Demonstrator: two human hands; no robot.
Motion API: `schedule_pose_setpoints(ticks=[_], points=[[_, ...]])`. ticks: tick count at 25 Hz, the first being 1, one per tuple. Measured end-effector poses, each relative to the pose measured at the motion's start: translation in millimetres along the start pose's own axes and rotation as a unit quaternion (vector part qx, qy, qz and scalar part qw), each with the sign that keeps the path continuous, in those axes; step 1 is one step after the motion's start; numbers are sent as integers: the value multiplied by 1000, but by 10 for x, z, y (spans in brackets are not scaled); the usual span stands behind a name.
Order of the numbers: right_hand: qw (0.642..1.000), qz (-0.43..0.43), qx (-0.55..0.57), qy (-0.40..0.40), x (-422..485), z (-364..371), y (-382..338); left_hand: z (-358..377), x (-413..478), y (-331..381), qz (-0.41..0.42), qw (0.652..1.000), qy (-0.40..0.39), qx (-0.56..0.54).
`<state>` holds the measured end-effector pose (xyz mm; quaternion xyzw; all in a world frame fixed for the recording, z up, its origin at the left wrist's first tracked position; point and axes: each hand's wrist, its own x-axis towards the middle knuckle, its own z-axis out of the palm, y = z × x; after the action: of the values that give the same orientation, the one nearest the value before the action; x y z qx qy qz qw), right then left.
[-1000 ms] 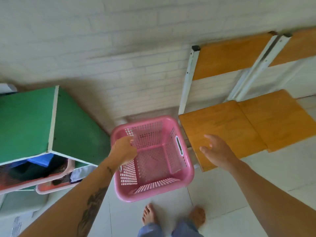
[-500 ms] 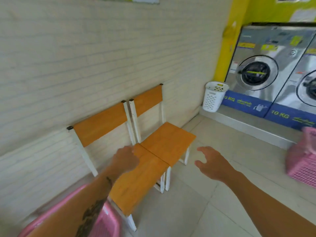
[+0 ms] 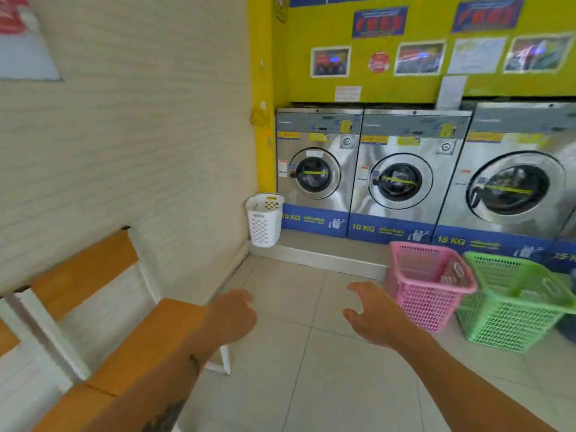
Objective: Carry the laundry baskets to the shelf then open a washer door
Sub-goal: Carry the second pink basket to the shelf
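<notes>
Swung round since half a second ago, my view now faces the bank of washers square on, where before they sat off at the upper right and the two chairs filled the middle. Three steel front-loaders stand in a row on a raised step under a yellow wall hung with posters: the left washer (image 3: 318, 173), the middle washer (image 3: 405, 179) and the larger right washer (image 3: 514, 188) — every round door shut. Wooden chairs (image 3: 93, 275) with white frames now line the pale brick wall at my lower left. On the tiled floor (image 3: 311, 385), the green basket (image 3: 514, 310) sits at the right, touching the pink basket (image 3: 427, 285) on its left; both stand in front of the washers, near my right hand. A white basket (image 3: 264, 219) stands in the corner, just beside the left washer. My right hand (image 3: 374, 316) reaches forward with fingers spread, empty, short of the pink basket. My left hand (image 3: 232, 316) hangs over the floor by the near chair seat, fingers curled loosely inward, holding nothing — the forearm behind it shows a dark tattoo.
</notes>
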<state>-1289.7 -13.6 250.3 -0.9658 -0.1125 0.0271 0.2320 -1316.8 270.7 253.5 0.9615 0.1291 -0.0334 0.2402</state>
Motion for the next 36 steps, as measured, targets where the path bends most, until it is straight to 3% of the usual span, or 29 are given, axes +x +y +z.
schedule_pose_setpoints(ticks=[6,15,22,28,36], points=[[996,67,-34,54,989,-693,1054,535,1409,1351,100,991,-27,-85],[975,182,-6,126,2309,-1643,2639,1226,3414,3400,213,970,-117,-23],[958,248,20,139,3263,-2194,4612,2234,4468,5052,244,960,-138,11],[959,274,25,72,4248,-2558,6135,3061,5418,5961,200,968,-153,14],[946,323,37,-19,5774,-2172,7390,4393,7120,6259,176,977,-108,45]])
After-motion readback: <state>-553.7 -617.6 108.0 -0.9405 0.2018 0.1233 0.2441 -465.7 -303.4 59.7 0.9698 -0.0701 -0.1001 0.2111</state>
